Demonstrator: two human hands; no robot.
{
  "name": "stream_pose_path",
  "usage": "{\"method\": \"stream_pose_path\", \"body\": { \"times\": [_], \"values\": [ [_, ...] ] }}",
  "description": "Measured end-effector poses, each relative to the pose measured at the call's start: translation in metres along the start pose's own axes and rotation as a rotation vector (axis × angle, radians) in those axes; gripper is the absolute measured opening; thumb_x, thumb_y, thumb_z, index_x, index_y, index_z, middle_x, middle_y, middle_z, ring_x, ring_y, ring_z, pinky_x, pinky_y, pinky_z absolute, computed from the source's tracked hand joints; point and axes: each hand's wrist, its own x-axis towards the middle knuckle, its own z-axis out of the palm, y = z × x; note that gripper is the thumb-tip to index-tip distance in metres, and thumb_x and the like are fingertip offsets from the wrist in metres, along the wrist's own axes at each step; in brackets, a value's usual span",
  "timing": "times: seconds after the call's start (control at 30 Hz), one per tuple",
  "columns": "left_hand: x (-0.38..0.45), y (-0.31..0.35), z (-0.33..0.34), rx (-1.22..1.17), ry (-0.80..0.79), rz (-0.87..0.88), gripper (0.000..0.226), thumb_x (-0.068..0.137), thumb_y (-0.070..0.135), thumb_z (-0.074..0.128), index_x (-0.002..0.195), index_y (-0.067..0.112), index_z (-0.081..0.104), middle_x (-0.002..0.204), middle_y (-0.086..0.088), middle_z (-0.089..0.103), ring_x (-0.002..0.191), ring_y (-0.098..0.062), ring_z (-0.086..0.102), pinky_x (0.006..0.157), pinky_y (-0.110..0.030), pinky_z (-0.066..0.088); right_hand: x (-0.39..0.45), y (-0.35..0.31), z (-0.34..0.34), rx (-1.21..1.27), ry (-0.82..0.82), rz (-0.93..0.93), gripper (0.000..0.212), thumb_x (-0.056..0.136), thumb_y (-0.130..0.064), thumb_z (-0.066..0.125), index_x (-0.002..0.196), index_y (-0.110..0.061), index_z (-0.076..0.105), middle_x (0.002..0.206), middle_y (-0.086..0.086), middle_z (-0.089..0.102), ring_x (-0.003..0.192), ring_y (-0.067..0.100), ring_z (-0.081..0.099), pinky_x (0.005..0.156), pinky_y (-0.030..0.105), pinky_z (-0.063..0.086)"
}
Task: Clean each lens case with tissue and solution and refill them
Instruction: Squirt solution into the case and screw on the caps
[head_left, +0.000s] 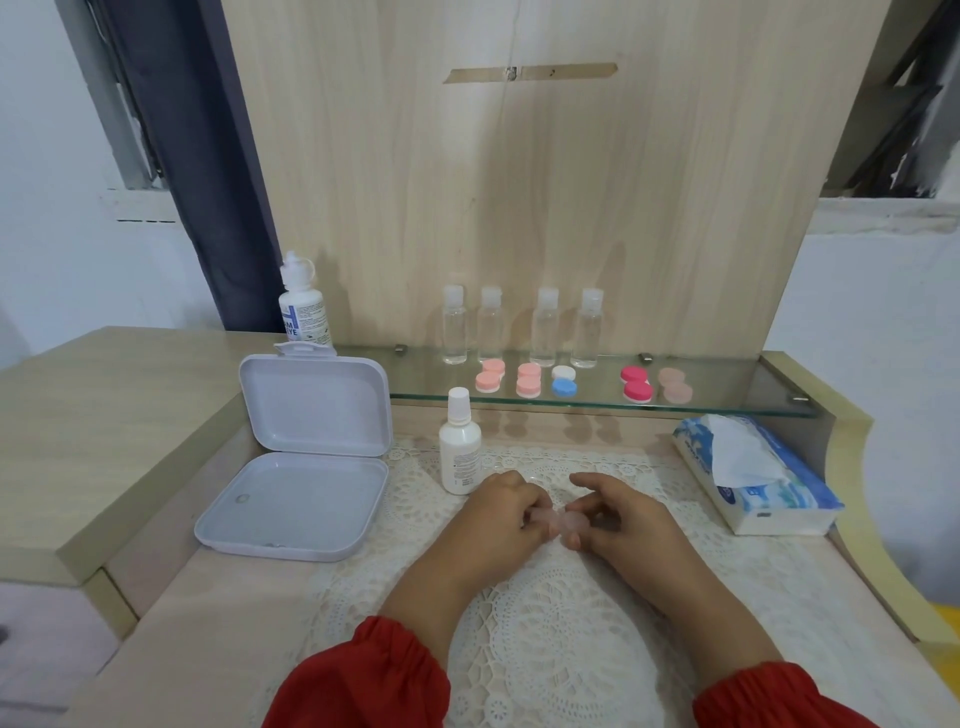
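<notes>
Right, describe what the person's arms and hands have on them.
Both arms wear loose red sleeves gathered into elastic cuffs at the wrists: the left sleeve and the right sleeve. The left hand and right hand are bare, with no gloves; no rings, watch or bracelets can be seen.

My wooden desk (218, 613) carries a white lace mat (571, 623) across its middle. On the mat stands a small white solution bottle (459, 447), upright, and at the mat's right edge lies a blue and white tissue pack (763, 483) with a tissue poking up. To the left an open lilac box (306, 457) sits with its lid tipped up. Behind runs a glass shelf (727, 400), bearing four clear bottles (519, 327) in a row and, in front of them, five lens cases (563, 380): two pink, one blue and white, one deep pink, one pale peach. A larger solution bottle (304, 306) stands at the shelf's left end.
</notes>
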Motion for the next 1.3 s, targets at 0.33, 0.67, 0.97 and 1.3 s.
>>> {"method": "stream_pose_path", "body": {
  "times": [0.33,0.67,0.97,1.3],
  "values": [
    [0.0002,0.0007,0.0006,-0.011,-0.003,-0.014,0.021,0.088,0.027,0.063,0.107,0.018,0.066,0.098,0.007,0.051,0.098,-0.01,0.046,0.089,-0.023,0.041,0.0028,-0.0007,0.0013,-0.226,0.013,-0.082,0.024,0.081,-0.027,0.074,0.105,-0.026,0.07,0.097,-0.016,0.055,0.094,-0.001,0.05,0.077,0.009,0.035],
    [-0.0005,0.0009,0.0003,-0.029,-0.005,-0.019,0.019,0.088,0.027,0.065,0.105,0.019,0.066,0.096,0.008,0.05,0.097,-0.008,0.047,0.086,-0.019,0.039,0.0039,0.0018,-0.0044,-0.212,-0.036,-0.077,0.04,0.082,-0.027,0.074,0.121,-0.028,0.064,0.1,-0.017,0.055,0.098,0.0,0.05,0.081,0.01,0.034],
    [-0.0005,0.0009,0.0008,-0.027,0.004,-0.021,0.016,0.088,0.027,0.064,0.103,0.02,0.066,0.098,0.006,0.051,0.095,-0.007,0.046,0.083,-0.017,0.037,0.0059,0.0047,0.0021,-0.256,0.0,-0.121,0.024,0.083,-0.025,0.072,0.107,-0.028,0.07,0.098,-0.014,0.057,0.099,0.005,0.049,0.078,0.008,0.033],
    [0.0012,-0.0006,0.001,-0.03,-0.016,0.013,0.017,0.09,0.025,0.062,0.105,0.018,0.066,0.095,0.012,0.048,0.098,-0.007,0.044,0.088,-0.018,0.035,0.0054,0.0062,0.0005,-0.255,0.008,-0.135,0.024,0.086,-0.028,0.069,0.11,-0.03,0.069,0.1,-0.013,0.061,0.099,0.003,0.051,0.08,0.009,0.035]
  ]
}}
